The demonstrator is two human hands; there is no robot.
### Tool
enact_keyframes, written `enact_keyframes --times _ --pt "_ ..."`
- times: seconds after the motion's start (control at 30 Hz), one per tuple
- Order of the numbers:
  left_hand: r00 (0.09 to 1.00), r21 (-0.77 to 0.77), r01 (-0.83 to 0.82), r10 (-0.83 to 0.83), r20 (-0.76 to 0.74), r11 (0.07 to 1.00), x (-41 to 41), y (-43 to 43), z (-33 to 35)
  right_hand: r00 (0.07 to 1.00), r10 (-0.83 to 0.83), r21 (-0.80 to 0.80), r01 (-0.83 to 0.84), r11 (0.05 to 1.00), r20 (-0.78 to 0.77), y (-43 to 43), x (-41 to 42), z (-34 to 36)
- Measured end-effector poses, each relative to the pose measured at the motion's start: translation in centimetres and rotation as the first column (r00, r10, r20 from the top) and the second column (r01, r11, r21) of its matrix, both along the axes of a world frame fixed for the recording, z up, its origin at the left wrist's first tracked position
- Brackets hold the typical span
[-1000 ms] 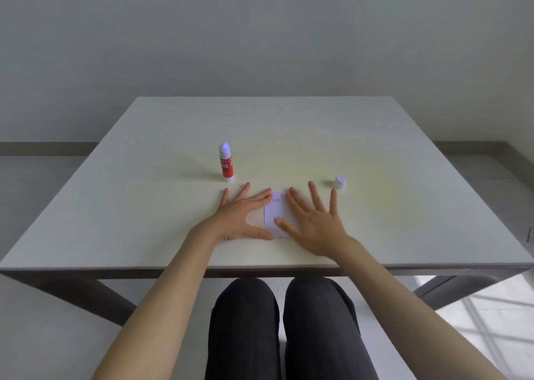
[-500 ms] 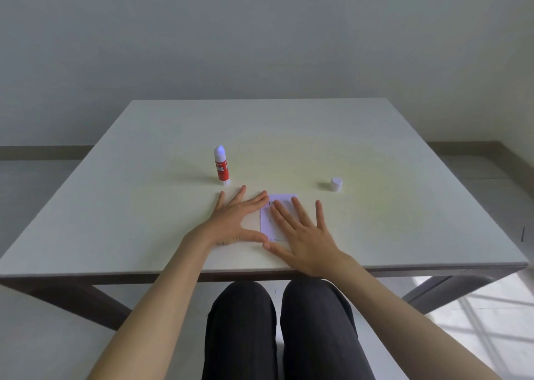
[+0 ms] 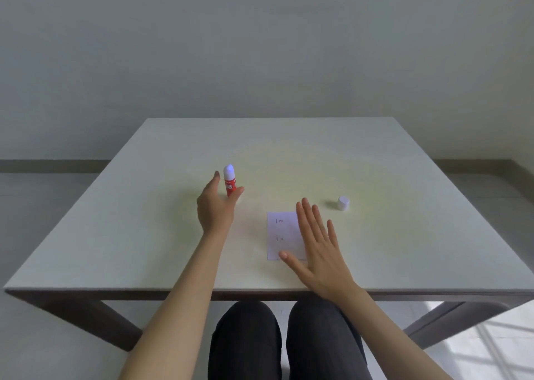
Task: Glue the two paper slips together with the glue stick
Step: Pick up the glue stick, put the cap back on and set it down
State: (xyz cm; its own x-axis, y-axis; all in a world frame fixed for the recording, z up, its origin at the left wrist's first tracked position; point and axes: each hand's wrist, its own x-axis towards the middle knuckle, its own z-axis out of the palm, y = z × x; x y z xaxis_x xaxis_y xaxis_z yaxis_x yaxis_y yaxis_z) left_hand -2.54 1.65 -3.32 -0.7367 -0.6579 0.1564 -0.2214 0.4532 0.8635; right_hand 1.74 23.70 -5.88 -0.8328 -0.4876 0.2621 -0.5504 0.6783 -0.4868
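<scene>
One glue stick (image 3: 229, 180) — uncapped, cap (image 3: 343, 202) apart.

1 head-worn wide-angle view looks forward and down over the table (image 3: 404, 163) toward the far wall (image 3: 260, 47).

Soft, even daylight fills my view, a little dim and grey on the wall. A faint yellowish patch warms the middle of the surface (image 3: 289, 160). Shadows are weak and diffuse; the cap (image 3: 343, 203) casts a small one to its left. Brighter light falls on the floor (image 3: 497, 348) at lower right. Straight edges bow toward the corners.
</scene>
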Motion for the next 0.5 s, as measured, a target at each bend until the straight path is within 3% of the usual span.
enact_keyframes --times 0.1,0.2,0.27,0.33,0.37,0.43,0.5 --pt "0.998 0.006 0.011 -0.010 -0.068 1.000 -0.6 0.9 0.8 1.000 0.000 -0.020 0.000 1.000 -0.007 0.2 -0.1 -0.2" --pt "0.984 0.149 0.128 -0.106 -0.147 0.980 -0.2 1.8 2.0 0.998 0.011 0.055 -0.007 0.998 -0.069 -0.2 -0.2 -0.1" --pt "0.950 0.292 0.277 -0.215 -0.228 0.915 0.8 3.1 3.1 1.000 0.008 -0.149 -0.006 0.989 0.012 -1.2 -0.2 1.1" --pt "0.900 0.386 0.411 -0.300 -0.316 0.826 1.8 4.1 4.3 0.961 0.011 -0.509 0.137 0.850 0.278 -2.6 -0.8 3.2" --pt "0.876 0.402 0.460 -0.331 -0.350 0.792 2.2 4.4 4.6 0.894 0.061 -0.619 0.256 0.742 0.443 -3.2 -1.4 4.4" --pt "0.849 0.419 0.510 -0.364 -0.382 0.751 2.9 4.7 5.5 0.649 0.296 -0.657 0.426 0.622 0.701 -3.8 -2.6 6.1" --pt "0.842 0.433 0.525 -0.375 -0.387 0.733 3.3 4.7 6.0 0.395 0.532 -0.662 0.462 0.590 0.749 -3.6 -2.9 7.2"
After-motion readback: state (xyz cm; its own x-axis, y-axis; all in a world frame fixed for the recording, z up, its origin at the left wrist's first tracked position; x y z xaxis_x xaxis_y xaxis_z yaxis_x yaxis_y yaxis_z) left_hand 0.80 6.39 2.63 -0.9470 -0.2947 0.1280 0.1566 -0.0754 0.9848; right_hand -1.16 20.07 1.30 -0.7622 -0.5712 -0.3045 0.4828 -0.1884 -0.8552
